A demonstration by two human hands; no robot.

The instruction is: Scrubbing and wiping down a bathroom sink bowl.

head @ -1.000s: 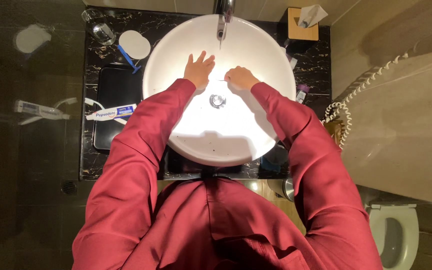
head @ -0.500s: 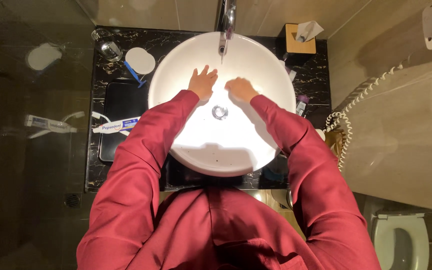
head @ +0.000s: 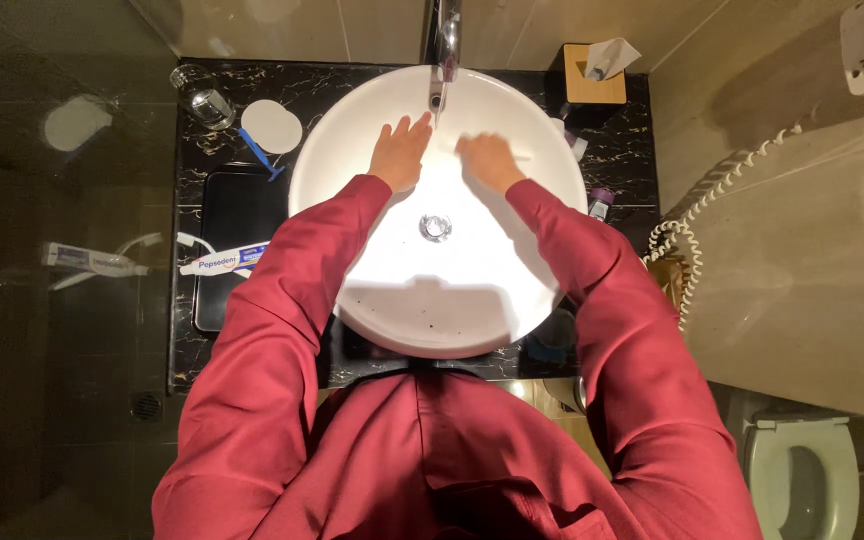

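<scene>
under the tap (head: 441, 60), both hands (head: 399, 152)

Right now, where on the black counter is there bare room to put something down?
The bare part of the black tray left of the basin, above the toothpaste tube, is free. Crowded: the back left corner with glass, white disc and blue razor; the right strip by the tissue box.

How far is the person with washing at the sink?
Done: both sleeves are pushed back and both hands are in the white basin. In hand: the left hand, fingers spread, reaches toward the tap; the right hand is curled beside it, blurred. Left: no towel shows, so drying seems unstarted.
</scene>
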